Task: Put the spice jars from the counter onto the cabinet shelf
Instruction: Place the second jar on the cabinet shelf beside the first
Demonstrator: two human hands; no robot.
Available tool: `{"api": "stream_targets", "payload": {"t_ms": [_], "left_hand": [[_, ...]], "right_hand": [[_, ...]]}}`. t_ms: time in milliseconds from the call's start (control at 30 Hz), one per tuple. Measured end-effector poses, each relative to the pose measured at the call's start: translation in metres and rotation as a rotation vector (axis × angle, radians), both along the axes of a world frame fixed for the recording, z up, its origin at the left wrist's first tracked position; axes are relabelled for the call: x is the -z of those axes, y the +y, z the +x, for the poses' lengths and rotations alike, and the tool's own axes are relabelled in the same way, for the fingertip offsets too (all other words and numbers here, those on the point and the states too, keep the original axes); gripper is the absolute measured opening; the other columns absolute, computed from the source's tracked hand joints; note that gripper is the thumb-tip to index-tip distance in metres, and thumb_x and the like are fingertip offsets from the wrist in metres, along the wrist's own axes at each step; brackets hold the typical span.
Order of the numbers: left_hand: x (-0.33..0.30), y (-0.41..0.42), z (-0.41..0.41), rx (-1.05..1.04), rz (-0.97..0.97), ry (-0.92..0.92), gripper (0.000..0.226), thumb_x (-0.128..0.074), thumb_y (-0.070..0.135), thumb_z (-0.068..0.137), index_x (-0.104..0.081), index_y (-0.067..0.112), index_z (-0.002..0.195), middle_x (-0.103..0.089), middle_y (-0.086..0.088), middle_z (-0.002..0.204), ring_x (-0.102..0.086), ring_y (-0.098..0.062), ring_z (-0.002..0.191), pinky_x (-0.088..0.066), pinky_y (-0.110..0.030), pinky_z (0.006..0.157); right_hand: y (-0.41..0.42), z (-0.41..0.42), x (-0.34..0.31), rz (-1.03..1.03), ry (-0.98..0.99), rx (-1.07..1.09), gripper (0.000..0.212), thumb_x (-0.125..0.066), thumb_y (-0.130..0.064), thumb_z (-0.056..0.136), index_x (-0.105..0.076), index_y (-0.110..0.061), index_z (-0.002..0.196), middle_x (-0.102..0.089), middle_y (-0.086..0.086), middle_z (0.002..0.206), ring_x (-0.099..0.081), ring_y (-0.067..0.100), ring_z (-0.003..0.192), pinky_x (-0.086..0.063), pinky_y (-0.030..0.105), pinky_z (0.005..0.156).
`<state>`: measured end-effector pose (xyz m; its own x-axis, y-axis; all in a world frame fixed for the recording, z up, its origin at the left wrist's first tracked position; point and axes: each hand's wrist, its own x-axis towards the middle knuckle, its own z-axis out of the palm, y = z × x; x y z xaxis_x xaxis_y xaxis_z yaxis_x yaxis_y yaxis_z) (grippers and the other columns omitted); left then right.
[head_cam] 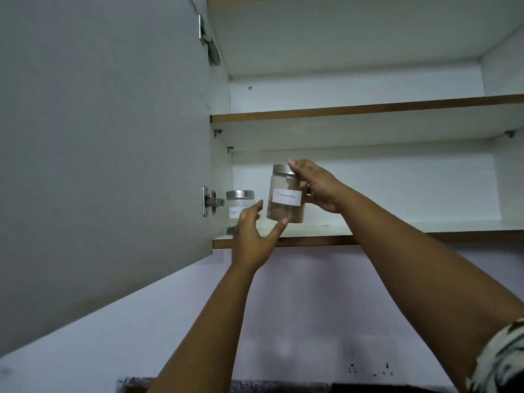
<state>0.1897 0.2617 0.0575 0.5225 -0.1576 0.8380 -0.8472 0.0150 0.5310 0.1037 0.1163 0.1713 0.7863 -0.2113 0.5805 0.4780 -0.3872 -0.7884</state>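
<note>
White cabinet shelves with brown front edges fill the wall above, the door [105, 154] swung wide to the left so nothing blocks the way in. On the lowest shelf [397, 236], far to the left by the hinge, one spice jar with a steel lid [240, 207] already stands upright, its paper label facing out. A second jar, the cinnamon jar [286, 194], is held in the air just above that shelf's front part, a little to the right of the standing one and not touching it; brown powder sits in its lower half and its label faces the room. The right hand [319, 188] has it from the side and top, thumb over the lid edge and fingers curled behind the glass, a clamped grip that carries the weight. The left hand [253, 239] is spread and loose below, one fingertip just touching the jar's lower edge, and I judge it is there to steady and guide the base rather than to hold. Keeping the jar upright with the label forward suggests it is meant to land beside its neighbour, readable. At the bottom edge a dark strip of worktop [283, 387] shows, too little to tell whether more jars wait there.
</note>
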Motion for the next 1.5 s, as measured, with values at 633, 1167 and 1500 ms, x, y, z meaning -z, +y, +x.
{"api": "stream_targets", "payload": {"t_ms": [633,1167,1500], "left_hand": [[0.060,-0.014,0.067,-0.490,-0.087,-0.525,0.017,-0.050,0.024,0.095,-0.065,0.017,0.095,-0.063,0.001,0.095,-0.053,-0.016,0.093,-0.038,-0.030,0.087],[0.060,-0.028,0.067,-0.504,-0.141,-0.456,0.022,-0.049,0.030,0.096,-0.068,0.019,0.093,-0.058,0.001,0.095,-0.049,-0.017,0.098,-0.034,-0.034,0.098],[0.059,-0.012,0.070,-0.542,-0.031,-0.540,0.030,-0.045,0.037,0.098,-0.070,0.021,0.100,-0.059,0.002,0.095,-0.051,-0.018,0.094,-0.031,-0.030,0.088]], "right_hand": [[-0.035,0.111,0.016,0.073,0.205,-0.041,0.023,-0.053,-0.040,0.098,-0.052,-0.020,0.110,-0.061,0.000,0.095,-0.062,0.013,0.086,-0.052,0.034,0.075],[-0.038,0.122,0.018,0.094,0.191,-0.099,0.021,-0.052,-0.043,0.097,-0.053,-0.023,0.105,-0.059,0.003,0.100,-0.060,0.017,0.092,-0.052,0.035,0.079],[-0.049,0.108,0.024,-0.039,0.006,0.466,0.055,-0.045,-0.059,0.094,-0.039,-0.020,0.132,-0.045,0.013,0.142,-0.044,0.032,0.129,-0.037,0.037,0.097]]}}
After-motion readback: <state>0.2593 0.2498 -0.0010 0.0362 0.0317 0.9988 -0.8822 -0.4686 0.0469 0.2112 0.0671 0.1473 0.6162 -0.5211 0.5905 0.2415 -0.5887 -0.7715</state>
